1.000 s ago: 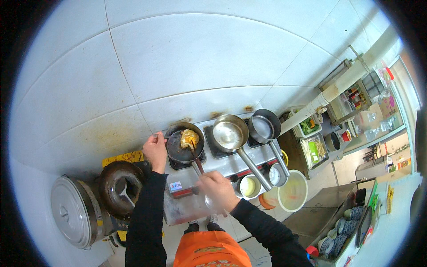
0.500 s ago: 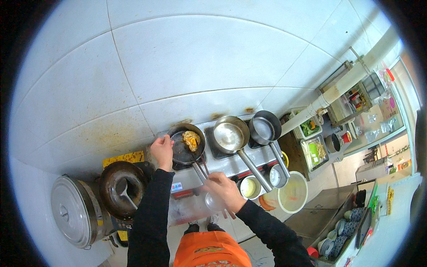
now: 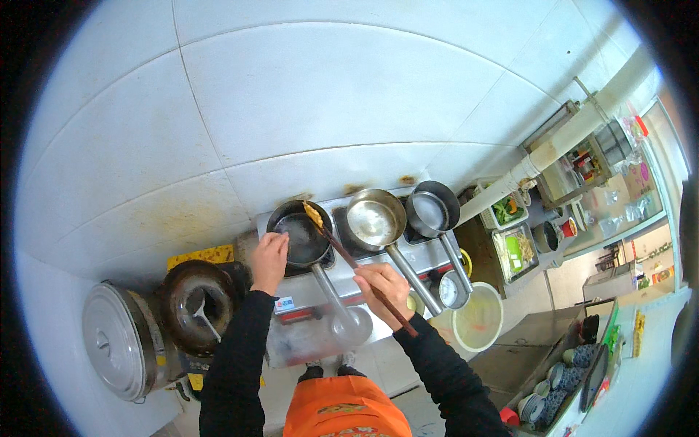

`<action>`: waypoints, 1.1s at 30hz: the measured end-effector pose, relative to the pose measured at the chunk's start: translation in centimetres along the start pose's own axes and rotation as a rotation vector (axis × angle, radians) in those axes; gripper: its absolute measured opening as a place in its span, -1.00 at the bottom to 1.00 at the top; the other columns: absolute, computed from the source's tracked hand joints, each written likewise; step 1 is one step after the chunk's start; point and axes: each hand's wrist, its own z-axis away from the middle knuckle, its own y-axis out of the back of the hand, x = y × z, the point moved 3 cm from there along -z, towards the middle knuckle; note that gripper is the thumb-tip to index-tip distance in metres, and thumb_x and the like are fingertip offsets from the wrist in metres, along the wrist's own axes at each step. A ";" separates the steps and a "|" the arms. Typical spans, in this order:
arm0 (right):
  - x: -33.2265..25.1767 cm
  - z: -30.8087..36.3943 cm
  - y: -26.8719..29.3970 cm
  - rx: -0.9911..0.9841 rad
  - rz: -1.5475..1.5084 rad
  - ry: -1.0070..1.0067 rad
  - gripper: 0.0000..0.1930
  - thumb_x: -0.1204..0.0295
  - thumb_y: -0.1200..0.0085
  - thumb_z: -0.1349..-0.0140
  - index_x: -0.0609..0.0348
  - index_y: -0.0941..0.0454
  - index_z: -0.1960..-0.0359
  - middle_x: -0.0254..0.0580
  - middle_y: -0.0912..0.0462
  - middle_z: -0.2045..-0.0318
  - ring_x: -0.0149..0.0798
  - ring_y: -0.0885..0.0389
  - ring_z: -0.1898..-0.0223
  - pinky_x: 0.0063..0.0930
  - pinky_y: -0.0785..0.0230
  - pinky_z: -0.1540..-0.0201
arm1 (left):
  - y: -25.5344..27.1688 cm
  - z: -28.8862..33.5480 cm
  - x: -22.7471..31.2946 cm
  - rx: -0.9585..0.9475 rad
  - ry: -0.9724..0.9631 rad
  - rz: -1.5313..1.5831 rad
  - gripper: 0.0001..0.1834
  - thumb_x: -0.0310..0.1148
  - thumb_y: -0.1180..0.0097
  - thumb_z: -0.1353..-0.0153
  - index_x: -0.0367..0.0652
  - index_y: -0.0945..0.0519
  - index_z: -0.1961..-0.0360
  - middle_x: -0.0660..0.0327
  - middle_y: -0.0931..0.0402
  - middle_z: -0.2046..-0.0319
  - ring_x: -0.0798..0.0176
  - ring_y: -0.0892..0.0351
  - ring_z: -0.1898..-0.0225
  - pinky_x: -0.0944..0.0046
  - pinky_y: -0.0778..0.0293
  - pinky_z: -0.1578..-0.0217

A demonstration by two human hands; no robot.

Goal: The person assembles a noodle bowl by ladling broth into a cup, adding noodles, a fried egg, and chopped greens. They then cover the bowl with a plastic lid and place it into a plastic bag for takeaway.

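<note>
My right hand is closed around brown chopsticks. Their far tips hold a browned fried egg, tilted up at the right rim of the dark frying pan. The pan's base looks dark and shiny where it shows. Over the pan's near left rim is my left hand, its fingers drawn together; what they hold, if anything, is too small to make out. The pan's handle points toward me, untouched by either hand.
To the right on the stove stand a steel saucepan and a darker saucepan, handles toward me. A wok with a ladle and a lidded pot stand left. A pale bucket is at lower right.
The egg has gone from lying in the pan to being lifted at its right rim by the chopsticks. My right hand moved right and up; my left hand shifted slightly down.
</note>
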 end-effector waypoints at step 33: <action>12.2 24.7 63.1 0.133 0.619 0.043 -0.77 0.36 -0.39 -0.17 0.11 -0.67 0.18 -0.16 -0.71 0.18 -0.11 -0.74 0.16 -0.34 -0.66 0.27 | -20.0 16.3 48.5 -0.612 -0.502 0.220 -0.57 -0.66 -0.05 -0.13 -0.31 -0.60 -0.06 -0.06 -0.48 -0.05 -0.14 -0.53 -0.08 0.05 -0.45 -0.14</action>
